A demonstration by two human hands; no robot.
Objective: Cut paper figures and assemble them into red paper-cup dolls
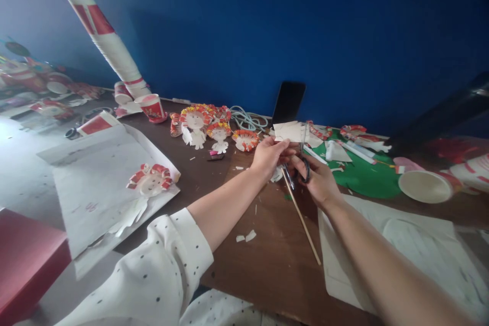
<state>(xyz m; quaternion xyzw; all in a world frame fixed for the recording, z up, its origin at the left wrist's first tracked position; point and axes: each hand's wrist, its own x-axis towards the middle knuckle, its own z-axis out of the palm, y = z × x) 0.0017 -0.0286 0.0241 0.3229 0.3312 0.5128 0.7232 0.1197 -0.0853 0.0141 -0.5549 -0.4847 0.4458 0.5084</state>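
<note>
A piece of white paper [288, 131] with cut edges is pinched in my left hand [268, 155], thumb on top. Close beside it, my right hand [317, 178] is closed around a pair of scissors [306, 169], with a dark finger loop showing. The scissor blades reach up against the right end of the paper; whether they are apart I cannot make out. Below the hands, a thin wooden stick [305, 221] lies slanting on the brown table [275, 270]. Small white paper scraps [250, 236] are scattered nearby.
Paper figures with red and yellow rims [195, 118] sit behind my left hand. A dark phone [289, 99] leans against the blue wall. A tall cup stack [118, 58] tilts at left. White sheets [91, 183], green paper [362, 173] and a cup on its side [424, 187] flank my arms.
</note>
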